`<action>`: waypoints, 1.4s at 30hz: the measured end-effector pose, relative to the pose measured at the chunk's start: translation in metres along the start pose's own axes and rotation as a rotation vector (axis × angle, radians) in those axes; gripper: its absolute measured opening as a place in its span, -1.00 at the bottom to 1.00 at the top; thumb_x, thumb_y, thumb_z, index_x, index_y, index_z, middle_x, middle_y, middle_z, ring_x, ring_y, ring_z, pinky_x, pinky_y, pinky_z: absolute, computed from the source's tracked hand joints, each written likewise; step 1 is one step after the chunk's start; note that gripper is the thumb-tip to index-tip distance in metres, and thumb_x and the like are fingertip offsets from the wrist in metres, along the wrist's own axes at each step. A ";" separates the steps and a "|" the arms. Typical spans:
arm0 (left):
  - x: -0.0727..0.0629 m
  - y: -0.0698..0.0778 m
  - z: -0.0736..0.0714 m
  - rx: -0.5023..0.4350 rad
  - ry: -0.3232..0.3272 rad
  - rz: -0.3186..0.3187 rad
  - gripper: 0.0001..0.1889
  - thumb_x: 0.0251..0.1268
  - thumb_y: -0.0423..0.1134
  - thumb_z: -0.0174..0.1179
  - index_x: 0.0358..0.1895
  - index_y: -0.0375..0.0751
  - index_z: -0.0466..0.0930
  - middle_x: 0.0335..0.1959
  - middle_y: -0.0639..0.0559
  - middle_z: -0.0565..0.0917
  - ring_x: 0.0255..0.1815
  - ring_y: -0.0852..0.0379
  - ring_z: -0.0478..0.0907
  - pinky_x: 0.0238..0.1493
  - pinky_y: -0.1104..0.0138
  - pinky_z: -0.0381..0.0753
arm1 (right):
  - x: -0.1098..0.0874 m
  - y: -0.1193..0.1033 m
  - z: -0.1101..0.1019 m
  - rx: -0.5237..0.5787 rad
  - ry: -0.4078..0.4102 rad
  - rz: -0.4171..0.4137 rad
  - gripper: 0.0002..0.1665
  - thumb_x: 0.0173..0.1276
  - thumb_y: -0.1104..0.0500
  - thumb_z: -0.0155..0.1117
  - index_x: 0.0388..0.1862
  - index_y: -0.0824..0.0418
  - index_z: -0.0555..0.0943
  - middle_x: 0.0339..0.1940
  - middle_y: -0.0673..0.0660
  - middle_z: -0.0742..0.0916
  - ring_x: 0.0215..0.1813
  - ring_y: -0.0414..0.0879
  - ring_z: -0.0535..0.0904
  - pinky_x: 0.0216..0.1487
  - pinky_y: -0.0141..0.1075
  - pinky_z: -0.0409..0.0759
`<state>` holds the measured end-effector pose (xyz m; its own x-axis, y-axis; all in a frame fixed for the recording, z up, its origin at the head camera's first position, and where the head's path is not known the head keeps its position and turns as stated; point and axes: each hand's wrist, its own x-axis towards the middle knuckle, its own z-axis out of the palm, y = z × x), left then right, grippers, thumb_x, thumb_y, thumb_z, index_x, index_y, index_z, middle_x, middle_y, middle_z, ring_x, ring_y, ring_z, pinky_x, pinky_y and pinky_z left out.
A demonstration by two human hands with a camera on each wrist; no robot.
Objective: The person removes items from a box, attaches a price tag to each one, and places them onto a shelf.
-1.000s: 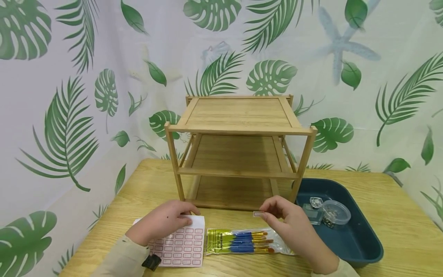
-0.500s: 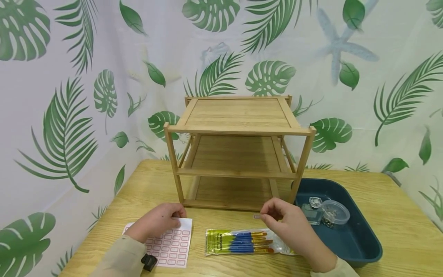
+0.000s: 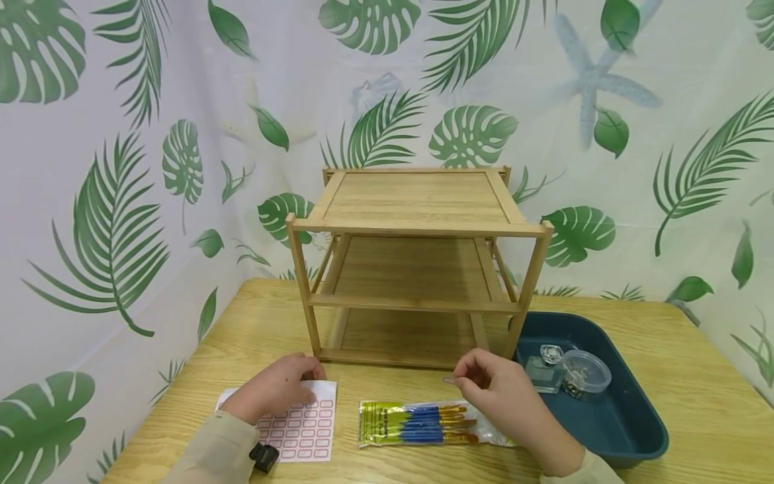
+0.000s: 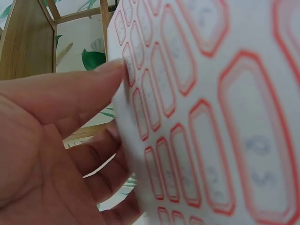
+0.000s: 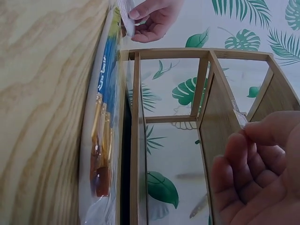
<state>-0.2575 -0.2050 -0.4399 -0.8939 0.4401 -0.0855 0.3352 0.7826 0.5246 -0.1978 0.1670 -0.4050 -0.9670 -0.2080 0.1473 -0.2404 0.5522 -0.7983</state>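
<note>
My left hand holds the top edge of a white sheet of sticker labels, printed with rows of red-outlined boxes. In the left wrist view the thumb lies on the printed face of the label sheet and the other fingers are behind it. Handwritten marks show in some boxes. Between thumb and forefinger my right hand pinches one small label, raised in front of the wooden rack. A clear packet of blue-handled paintbrushes lies flat between the hands, its right end partly hidden by the right hand.
A three-tier wooden rack stands behind the hands. At the right, a dark blue basin holds a round clear tub of small pieces, a square glass piece and a small clear jar. Leaf-print curtains enclose the table.
My left hand has shifted the label sheet to the left, away from the brush packet. The right hand stays nearly in place, the small label slightly lower and tilted.
</note>
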 end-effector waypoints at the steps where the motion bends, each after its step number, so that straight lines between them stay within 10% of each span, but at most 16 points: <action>1: 0.000 0.000 0.000 -0.001 0.001 0.007 -0.74 0.19 -0.44 0.38 -0.11 -0.07 0.65 -0.23 0.10 0.58 -0.16 0.07 0.48 -0.03 0.03 0.53 | 0.000 0.000 0.000 -0.001 -0.011 -0.002 -0.94 0.42 0.21 0.34 -0.17 0.06 0.68 -0.36 -0.03 0.68 -0.38 -0.12 0.52 -0.36 -0.28 0.54; 17: -0.001 0.037 -0.001 -0.094 0.084 0.095 -0.71 0.35 -0.31 0.31 0.10 -0.17 0.65 0.06 0.02 0.63 0.13 -0.10 0.53 0.16 -0.06 0.51 | 0.010 0.009 0.008 -0.035 -0.170 -0.032 -0.87 0.48 0.04 0.31 -0.18 0.07 0.66 -0.37 0.02 0.68 -0.43 -0.14 0.49 -0.44 -0.28 0.50; 42: 0.007 0.108 0.055 0.162 -0.201 0.388 -0.61 0.26 -0.14 0.43 0.17 0.07 0.68 0.19 0.30 0.57 0.22 0.22 0.45 0.24 0.31 0.46 | 0.016 0.024 0.046 -0.116 -0.349 0.000 -0.87 0.42 0.17 0.35 -0.38 0.03 0.67 -0.52 -0.12 0.64 -0.48 -0.18 0.49 -0.48 -0.32 0.44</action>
<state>-0.2110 -0.0935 -0.4310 -0.6230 0.7781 -0.0802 0.6898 0.5949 0.4126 -0.2150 0.1400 -0.4485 -0.8844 -0.4605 -0.0767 -0.2681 0.6356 -0.7240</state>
